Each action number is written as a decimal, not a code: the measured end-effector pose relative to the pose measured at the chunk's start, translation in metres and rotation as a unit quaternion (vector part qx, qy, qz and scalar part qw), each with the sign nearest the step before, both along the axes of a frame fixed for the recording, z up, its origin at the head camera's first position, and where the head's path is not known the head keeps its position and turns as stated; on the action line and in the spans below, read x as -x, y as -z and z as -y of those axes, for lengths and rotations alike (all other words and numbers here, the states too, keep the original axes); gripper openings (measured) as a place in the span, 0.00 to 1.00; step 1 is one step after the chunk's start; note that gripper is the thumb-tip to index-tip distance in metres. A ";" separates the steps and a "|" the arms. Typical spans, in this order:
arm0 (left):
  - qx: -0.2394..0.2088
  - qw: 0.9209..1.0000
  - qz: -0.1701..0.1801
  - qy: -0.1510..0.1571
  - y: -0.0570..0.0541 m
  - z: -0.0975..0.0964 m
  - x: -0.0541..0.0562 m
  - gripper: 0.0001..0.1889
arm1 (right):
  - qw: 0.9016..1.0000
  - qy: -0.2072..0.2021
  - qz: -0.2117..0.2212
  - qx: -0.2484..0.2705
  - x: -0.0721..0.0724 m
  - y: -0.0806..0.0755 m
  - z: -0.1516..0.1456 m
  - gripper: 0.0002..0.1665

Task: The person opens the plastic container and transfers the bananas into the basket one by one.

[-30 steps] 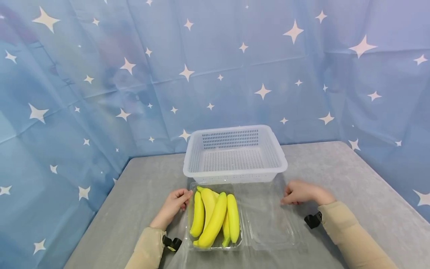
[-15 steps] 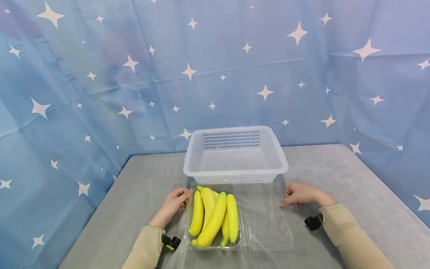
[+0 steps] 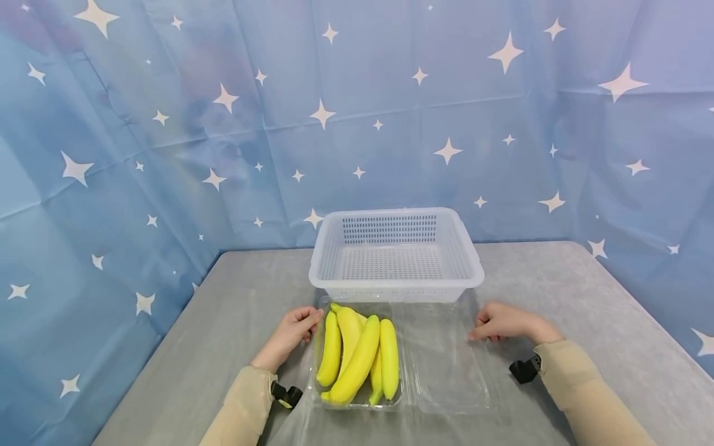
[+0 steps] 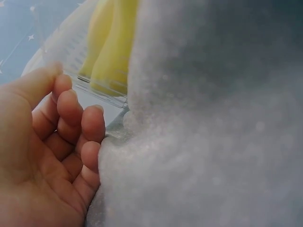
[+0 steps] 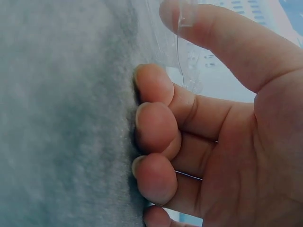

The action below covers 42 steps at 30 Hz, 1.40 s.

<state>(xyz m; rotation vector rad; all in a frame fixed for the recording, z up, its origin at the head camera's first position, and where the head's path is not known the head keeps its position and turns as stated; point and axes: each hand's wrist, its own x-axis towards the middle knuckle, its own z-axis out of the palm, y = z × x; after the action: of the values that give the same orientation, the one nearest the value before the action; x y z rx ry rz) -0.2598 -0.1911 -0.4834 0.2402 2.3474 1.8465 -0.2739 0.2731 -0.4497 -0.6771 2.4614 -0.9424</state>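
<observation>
A clear plastic clamshell container (image 3: 357,406) lies spread out on the table, its tray at left and its lid (image 3: 449,371) folded out to the right. Several yellow bananas (image 3: 361,362) rest in the tray, one across the others. My left hand (image 3: 291,334) pinches the tray's left rim near its far corner, thumb on top and fingers curled below. At the lid's right edge, my right hand (image 3: 504,323) holds the plastic between thumb and curled fingers. In the right wrist view, the thumb (image 5: 208,28) shows partly through the clear edge, while the other fingertips (image 5: 156,125) rest against the tabletop.
Just behind the clamshell stands a white perforated plastic basket (image 3: 396,291) with nothing in it. The grey tabletop (image 3: 251,279) reaches back to a blue curtain (image 3: 368,155) with white stars. A small black camera sits on each wrist.
The right hand, blurred a second ago, is now still at the lid's edge. The head view has shifted slightly; the container, bananas and left hand keep their places.
</observation>
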 end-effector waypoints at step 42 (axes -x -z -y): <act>-0.001 1.000 -0.001 -0.005 0.003 -0.001 0.003 0.20 | 0.996 0.019 -0.076 -0.031 -0.027 -0.054 0.005 0.23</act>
<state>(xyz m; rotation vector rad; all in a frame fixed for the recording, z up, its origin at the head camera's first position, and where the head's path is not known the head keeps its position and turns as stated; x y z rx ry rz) -0.2623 -0.1897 -0.4862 0.2307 2.3519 1.8554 -0.2468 0.2684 -0.3957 -0.7075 2.6337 -0.8533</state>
